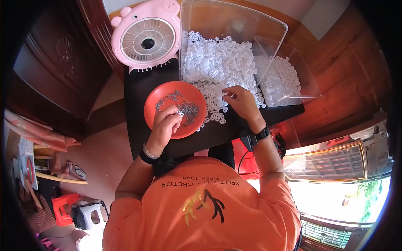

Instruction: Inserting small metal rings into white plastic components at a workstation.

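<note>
My left hand [166, 123] hovers over the near edge of a round red plate [155, 109] and pinches a small white plastic ring piece [180, 113] at its fingertips. The plate holds a loose heap of small grey metal pins [184, 104]. My right hand [239, 101] rests with bent fingers on the edge of a pile of white plastic ring pieces [217, 62] that spreads over the black table [138, 90]. Whether the right hand's fingers hold a piece is hidden. Both wrists wear dark bands.
A clear plastic bin [234, 21] lies tipped open behind the pile. A second clear bin [305, 79] with more white pieces stands to the right. A pink pig-shaped fan [146, 39] is at the table's back left. Stools and clutter sit on the floor at lower left.
</note>
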Demonstrator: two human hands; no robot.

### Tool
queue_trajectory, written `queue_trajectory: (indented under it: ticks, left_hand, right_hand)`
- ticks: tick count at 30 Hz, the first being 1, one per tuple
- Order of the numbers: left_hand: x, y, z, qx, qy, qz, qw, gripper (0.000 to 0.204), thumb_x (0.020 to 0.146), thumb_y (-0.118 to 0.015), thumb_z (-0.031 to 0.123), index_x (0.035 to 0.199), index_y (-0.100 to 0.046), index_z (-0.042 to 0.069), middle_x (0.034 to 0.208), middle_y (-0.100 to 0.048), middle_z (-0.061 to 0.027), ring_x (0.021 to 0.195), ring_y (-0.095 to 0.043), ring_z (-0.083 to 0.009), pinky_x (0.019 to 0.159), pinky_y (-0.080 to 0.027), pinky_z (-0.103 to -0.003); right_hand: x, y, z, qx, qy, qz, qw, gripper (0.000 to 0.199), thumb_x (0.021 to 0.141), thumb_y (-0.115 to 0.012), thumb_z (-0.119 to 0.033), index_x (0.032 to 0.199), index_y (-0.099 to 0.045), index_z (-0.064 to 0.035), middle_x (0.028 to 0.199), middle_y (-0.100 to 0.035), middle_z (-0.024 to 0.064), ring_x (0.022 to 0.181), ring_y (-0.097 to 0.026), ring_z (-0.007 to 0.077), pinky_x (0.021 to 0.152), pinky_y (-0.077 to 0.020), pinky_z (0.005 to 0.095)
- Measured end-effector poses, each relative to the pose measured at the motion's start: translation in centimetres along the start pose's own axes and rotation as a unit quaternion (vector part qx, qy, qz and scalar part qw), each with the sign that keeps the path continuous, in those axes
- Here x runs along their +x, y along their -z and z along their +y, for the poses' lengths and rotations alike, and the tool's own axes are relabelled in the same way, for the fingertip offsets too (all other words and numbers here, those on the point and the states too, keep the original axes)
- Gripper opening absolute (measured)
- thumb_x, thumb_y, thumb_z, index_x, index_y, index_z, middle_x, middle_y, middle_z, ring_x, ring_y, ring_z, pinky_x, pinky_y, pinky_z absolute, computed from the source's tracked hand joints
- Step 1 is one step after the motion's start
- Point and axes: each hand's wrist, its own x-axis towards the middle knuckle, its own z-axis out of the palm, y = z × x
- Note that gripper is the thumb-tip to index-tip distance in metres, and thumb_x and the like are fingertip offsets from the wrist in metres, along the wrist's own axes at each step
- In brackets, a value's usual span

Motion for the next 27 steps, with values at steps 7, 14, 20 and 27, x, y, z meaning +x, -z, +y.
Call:
queue_trajectory:
  ticks: [7,14,20,27]
  left_hand:
    - [0.2,-0.3,0.1,-0.012,-0.020,-0.003,1.000,0.019,0.085,-0.047,0.017,0.069,-0.048,0.007,0.060,-0.048,0.0009,0.051,-0.041,-0.0048,0.046,-0.029,-0.020]
    - [-0.2,0.0,0.4,-0.031,-0.017,0.005,0.999,0.018,0.086,-0.047,0.015,0.071,-0.049,0.006,0.061,-0.048,0.0003,0.050,-0.041,-0.0059,0.047,-0.032,-0.020]
    - [0.0,-0.3,3.9,-0.032,-0.049,-0.009,0.998,0.017,0.086,-0.047,0.016,0.073,-0.052,0.006,0.060,-0.050,0.0004,0.048,-0.041,-0.0042,0.043,-0.028,-0.018]
    - [4.5,-1.6,7.7,-0.136,-0.105,-0.040,0.984,0.020,0.087,-0.045,0.018,0.072,-0.049,0.006,0.058,-0.049,-0.0020,0.044,-0.042,-0.0073,0.040,-0.027,-0.019]
  right_hand:
    - [0.8,-1.6,0.5,-0.070,0.053,0.010,0.996,0.015,0.077,-0.066,-0.020,0.086,-0.065,-0.0084,0.082,-0.060,0.0113,0.074,-0.061,0.0302,0.066,-0.0484,0.0401]
    - [0.0,-1.9,0.1,-0.086,0.087,0.024,0.992,0.012,0.078,-0.062,-0.016,0.086,-0.063,-0.0072,0.084,-0.060,0.0123,0.078,-0.061,0.0326,0.070,-0.0492,0.0428]
    - [-0.2,-1.8,0.5,-0.119,0.125,0.000,0.985,0.013,0.076,-0.060,-0.013,0.087,-0.061,-0.0059,0.083,-0.060,0.0144,0.079,-0.061,0.0339,0.070,-0.0493,0.0434]
    - [1.0,-0.9,0.2,-0.105,0.098,-0.030,0.989,0.015,0.075,-0.061,-0.016,0.084,-0.058,-0.0049,0.079,-0.062,0.0155,0.077,-0.061,0.0349,0.069,-0.0485,0.0440]
